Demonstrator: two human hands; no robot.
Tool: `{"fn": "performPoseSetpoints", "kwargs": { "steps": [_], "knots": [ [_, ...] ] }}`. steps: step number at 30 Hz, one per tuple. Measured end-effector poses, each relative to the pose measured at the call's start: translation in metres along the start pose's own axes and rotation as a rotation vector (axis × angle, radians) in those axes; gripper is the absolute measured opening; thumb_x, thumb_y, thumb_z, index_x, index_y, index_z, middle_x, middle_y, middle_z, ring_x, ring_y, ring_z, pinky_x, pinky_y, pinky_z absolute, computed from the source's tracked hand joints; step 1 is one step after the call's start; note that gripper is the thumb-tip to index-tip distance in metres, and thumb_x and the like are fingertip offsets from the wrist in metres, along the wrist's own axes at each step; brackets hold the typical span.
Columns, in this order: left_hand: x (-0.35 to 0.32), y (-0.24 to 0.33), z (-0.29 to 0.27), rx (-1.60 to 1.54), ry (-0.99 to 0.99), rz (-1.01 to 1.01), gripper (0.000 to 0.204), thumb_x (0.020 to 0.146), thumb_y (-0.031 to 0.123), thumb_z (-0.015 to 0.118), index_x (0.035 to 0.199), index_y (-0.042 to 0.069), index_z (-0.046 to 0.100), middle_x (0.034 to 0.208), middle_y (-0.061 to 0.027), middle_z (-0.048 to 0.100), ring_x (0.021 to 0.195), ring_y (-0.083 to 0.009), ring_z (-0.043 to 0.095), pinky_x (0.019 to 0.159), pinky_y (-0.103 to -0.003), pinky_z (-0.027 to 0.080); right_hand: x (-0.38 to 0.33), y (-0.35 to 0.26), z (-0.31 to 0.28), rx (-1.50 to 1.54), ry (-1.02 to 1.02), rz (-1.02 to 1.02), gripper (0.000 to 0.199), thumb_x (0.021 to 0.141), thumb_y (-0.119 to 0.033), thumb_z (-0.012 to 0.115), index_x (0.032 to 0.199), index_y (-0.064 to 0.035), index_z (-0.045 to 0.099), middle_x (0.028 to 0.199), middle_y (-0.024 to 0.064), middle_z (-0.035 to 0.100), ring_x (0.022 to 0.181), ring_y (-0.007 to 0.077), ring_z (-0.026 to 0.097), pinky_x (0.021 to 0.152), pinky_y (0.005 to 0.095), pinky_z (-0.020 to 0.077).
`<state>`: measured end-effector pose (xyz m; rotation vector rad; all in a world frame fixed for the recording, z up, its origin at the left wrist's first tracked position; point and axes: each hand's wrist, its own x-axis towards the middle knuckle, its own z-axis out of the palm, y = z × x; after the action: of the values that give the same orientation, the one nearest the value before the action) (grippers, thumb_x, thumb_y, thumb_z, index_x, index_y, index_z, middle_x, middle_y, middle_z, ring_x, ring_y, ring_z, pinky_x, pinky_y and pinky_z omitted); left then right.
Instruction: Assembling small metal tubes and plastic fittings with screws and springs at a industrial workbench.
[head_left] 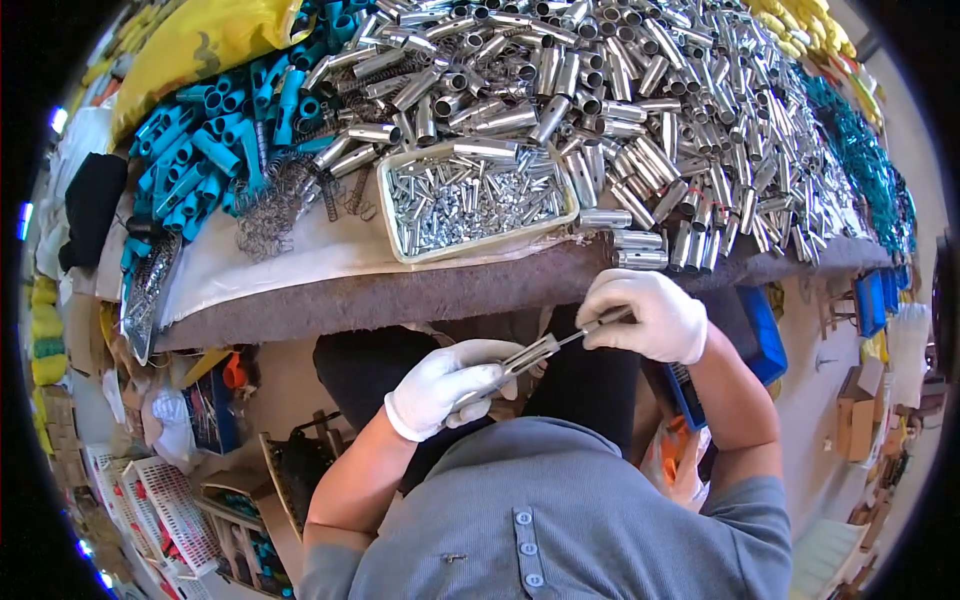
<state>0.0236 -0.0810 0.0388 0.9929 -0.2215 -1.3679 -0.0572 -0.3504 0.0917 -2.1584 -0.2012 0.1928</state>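
The grey shirt (470,500) lay nearest. Above the lap (595,395), the left hand (450,388) grasped a metal tube (530,355), seemingly to steady it, while the right hand (650,316) pinched a slim rod (571,338) at its end. The lap gave open room; shiny tubes (640,259) crowded the bench's padded edge (400,301) beyond the right hand.

Workshop: counter (400,302) heaped with shiny metal tubes (655,160), teal plastic tubes (213,150), loose springs (280,200), tray (482,244) of small metal pieces (480,200); white crates (175,505), cardboard boxes (858,412) around.
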Motion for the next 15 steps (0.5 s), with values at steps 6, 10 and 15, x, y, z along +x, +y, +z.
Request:
{"fn": "performPoseSetpoints", "kwargs": {
  "steps": [6, 10, 15],
  "knots": [
    [-0.001, -0.002, -0.008, -0.002, -0.069, -0.032, 0.044, 0.092, 0.02, 0.053, 0.13, -0.002, 0.047, 0.081, -0.0044, 0.058, 0.044, -0.0018, 0.038, 0.037, -0.015, 0.026, 0.003, -0.005, 0.001, 0.033, -0.111, 0.086, 0.02, 0.073, -0.015, 0.075, 0.088, -0.0035, 0.067, 0.083, 0.0087, 0.063, 0.079, 0.0207, 0.063, 0.071, 0.0306, 0.0491],
    [0.0, -0.003, -0.01, -0.048, -0.125, -0.065, 0.043, 0.093, 0.018, 0.051, 0.13, -0.003, 0.046, 0.081, -0.0046, 0.057, 0.044, -0.0024, 0.038, 0.036, -0.016, 0.027, 0.004, -0.012, 0.005, -0.048, -0.066, 0.083, 0.018, 0.073, -0.015, 0.075, 0.087, -0.0045, 0.068, 0.083, 0.0088, 0.064, 0.079, 0.0213, 0.063, 0.07, 0.0301, 0.0499],
    [0.003, -0.003, -0.008, -0.038, -0.116, -0.112, 0.044, 0.093, 0.018, 0.051, 0.131, -0.003, 0.045, 0.081, -0.0044, 0.056, 0.044, -0.0032, 0.039, 0.036, -0.017, 0.027, 0.008, -0.01, 0.02, -0.005, -0.106, 0.046, 0.02, 0.069, -0.01, 0.078, 0.085, -0.0027, 0.069, 0.081, 0.0078, 0.063, 0.074, 0.0179, 0.063, 0.066, 0.0276, 0.0496]
  ]
}}
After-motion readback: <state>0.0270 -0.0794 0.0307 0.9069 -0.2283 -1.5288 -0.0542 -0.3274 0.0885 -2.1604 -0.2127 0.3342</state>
